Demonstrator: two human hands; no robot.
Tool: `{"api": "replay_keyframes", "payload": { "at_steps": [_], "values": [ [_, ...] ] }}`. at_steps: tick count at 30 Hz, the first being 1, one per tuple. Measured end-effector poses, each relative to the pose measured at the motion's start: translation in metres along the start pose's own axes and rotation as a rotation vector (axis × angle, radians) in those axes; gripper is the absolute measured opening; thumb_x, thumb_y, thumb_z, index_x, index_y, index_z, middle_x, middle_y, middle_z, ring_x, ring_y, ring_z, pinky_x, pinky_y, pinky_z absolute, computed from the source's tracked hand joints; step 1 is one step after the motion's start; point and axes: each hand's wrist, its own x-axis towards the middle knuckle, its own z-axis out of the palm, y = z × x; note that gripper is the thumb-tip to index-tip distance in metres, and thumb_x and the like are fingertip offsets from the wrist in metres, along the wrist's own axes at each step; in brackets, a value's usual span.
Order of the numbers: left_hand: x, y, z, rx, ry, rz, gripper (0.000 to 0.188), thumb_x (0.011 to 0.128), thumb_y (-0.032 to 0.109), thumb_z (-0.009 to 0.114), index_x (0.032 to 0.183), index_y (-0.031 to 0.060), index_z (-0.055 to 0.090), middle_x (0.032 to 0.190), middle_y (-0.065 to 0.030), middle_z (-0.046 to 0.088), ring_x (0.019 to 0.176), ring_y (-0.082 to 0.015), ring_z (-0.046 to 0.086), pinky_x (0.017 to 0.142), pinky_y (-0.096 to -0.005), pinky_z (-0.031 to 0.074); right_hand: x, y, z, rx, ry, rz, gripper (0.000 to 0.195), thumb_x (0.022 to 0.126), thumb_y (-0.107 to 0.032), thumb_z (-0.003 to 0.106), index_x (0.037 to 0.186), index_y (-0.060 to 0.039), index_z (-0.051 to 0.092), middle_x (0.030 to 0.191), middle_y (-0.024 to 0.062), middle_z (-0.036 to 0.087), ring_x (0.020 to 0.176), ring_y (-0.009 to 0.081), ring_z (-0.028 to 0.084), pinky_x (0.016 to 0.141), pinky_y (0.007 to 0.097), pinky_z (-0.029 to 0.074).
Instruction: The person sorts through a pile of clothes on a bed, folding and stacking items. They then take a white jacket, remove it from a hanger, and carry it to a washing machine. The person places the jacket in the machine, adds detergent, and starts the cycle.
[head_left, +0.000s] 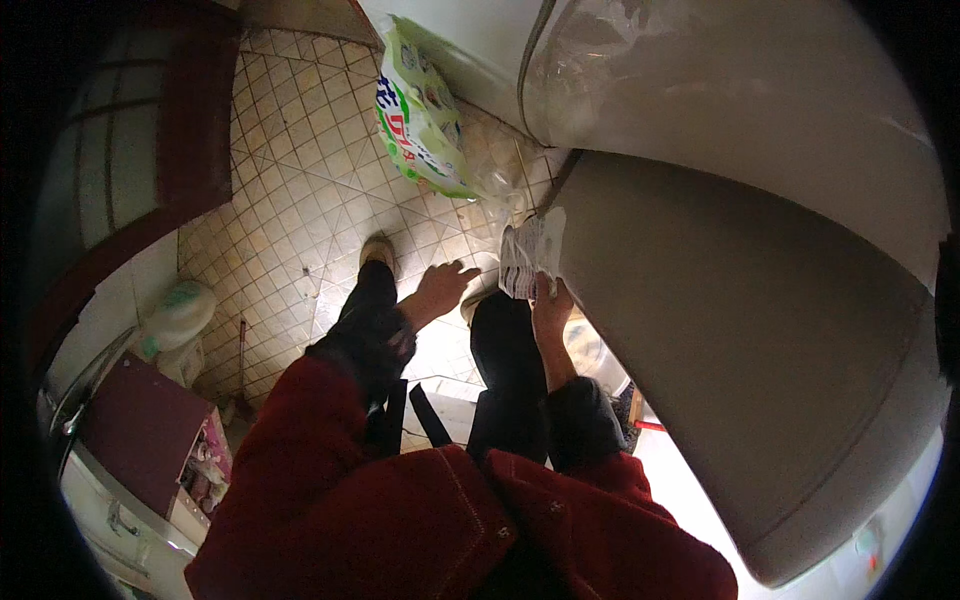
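Note:
My right hand (553, 300) holds a whitish, see-through plastic packet with printed stripes (525, 255) by its lower edge, beside the rounded grey-brown surface. My left hand (440, 290) is held over the tiled floor between my legs, its fingers spread and nothing in them. Beyond both hands a green and white printed plastic bag (421, 120) leans by a pale panel. Clear crumpled plastic (502, 191) lies between that bag and the packet.
A large grey-brown padded-looking surface (735, 315) fills the right side. Tiled floor (300, 150) spreads ahead. At the left are a dark red frame (195, 142), a tied whitish plastic bag (180, 311) and a maroon box (146, 435). My shoe (377, 251) rests on the tiles.

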Motion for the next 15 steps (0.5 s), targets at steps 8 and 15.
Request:
{"api": "replay_keyframes", "payload": {
  "at_steps": [8,15],
  "values": [
    [0.112,0.001,0.073,0.239,0.275,-0.017,0.032,0.081,0.016,0.048,0.112,0.0136,0.056,0.084,-0.0107,0.054,0.073,-0.024,0.057,0.061,-0.0388,0.04,-0.015,0.027,-0.019,0.015,0.086,-0.065,0.023,0.086,-0.019,0.057,0.086,0.0039,0.056,0.067,0.0186,0.052,0.056,0.0256,0.046,0.055,0.0362,0.04],
    [0.12,-0.036,0.08,0.247,0.309,-0.085,0.034,0.079,0.016,0.05,0.111,0.0035,0.052,0.082,-0.0127,0.057,0.068,-0.0252,0.059,0.056,-0.0379,0.045,-0.011,0.03,-0.019,0.164,-0.022,0.087,0.026,0.086,-0.018,0.059,0.099,0.0043,0.058,0.087,0.0071,0.06,0.066,0.0112,0.055,0.046,0.0223,0.046]
  ]
}}
